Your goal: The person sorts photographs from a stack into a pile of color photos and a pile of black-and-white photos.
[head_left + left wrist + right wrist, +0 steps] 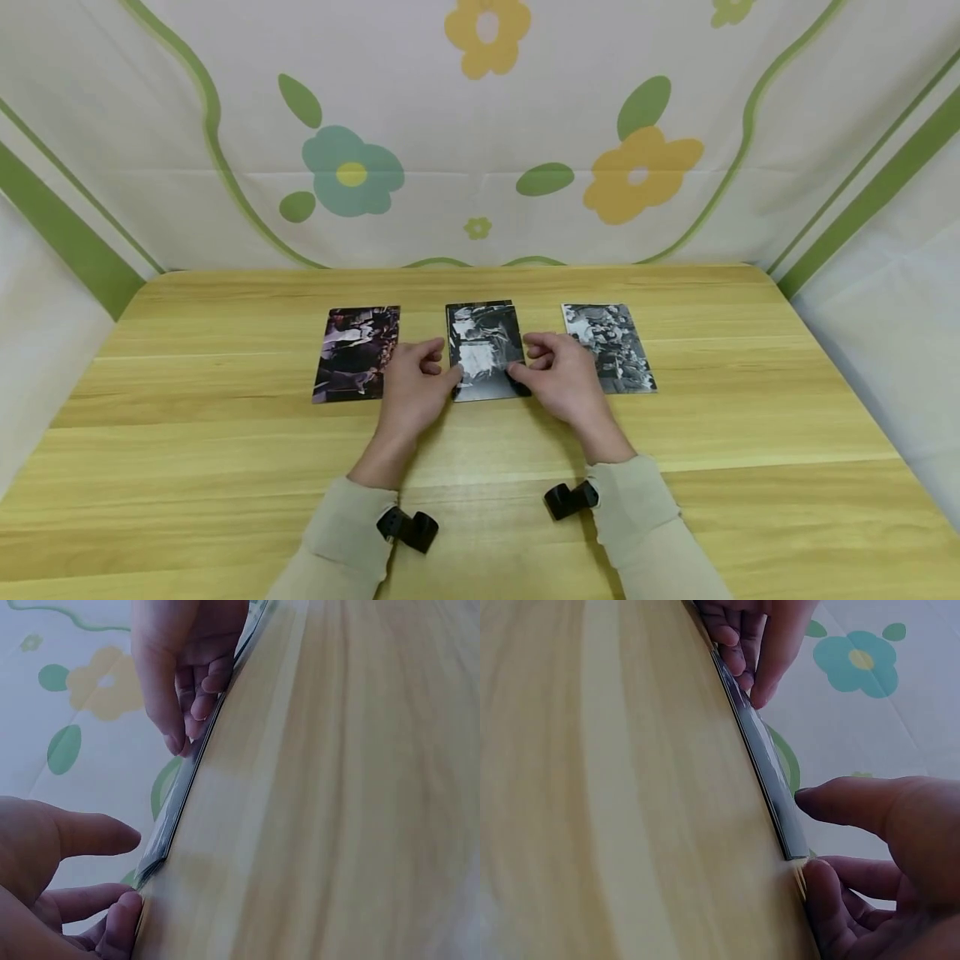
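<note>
A black-and-white photo print (480, 333) lies at the middle of the table, on top of at least one other print that shows as a dark strip along its far edge. My left hand (415, 385) is at its left side and my right hand (564, 377) at its right side. Both thumbs reach over the top print in the head view. From the wrist views, each thumb stands apart from the fingers, whose tips are beside the edges of the thin stack (180, 802). Neither hand pinches the prints.
A colour photo print (348, 354) lies to the left, partly behind my left hand. Another black-and-white print (622, 354) lies to the right, partly covered by my right hand. Beyond the wooden table (480, 500) hangs a white flowered cloth (450, 125).
</note>
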### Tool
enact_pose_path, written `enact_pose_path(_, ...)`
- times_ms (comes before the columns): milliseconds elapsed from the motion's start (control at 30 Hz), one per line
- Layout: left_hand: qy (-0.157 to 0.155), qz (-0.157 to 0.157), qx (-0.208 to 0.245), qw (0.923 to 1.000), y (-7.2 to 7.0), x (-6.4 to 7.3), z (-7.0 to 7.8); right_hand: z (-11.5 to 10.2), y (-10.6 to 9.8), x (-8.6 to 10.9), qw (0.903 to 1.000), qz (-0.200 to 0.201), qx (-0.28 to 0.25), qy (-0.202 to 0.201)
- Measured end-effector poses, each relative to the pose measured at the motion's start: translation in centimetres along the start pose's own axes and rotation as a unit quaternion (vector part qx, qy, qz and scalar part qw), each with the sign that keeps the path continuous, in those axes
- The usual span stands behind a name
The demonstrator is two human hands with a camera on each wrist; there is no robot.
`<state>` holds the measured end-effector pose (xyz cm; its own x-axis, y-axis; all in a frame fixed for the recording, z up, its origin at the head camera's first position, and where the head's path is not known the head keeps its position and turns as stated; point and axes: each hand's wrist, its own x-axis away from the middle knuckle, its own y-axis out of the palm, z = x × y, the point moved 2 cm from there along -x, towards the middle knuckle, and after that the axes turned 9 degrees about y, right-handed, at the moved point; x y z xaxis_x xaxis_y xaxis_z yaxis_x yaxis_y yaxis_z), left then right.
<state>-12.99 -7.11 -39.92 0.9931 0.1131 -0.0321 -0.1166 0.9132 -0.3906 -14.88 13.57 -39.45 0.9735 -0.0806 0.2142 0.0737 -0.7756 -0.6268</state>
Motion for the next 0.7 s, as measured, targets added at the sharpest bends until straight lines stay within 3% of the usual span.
enact_pose_path(700,0.01,-0.004,-0.008,0.9999,0.22,0.24,0.28,-0.37,0.33,0.19,0.9998,0.007,0.008,-0.015)
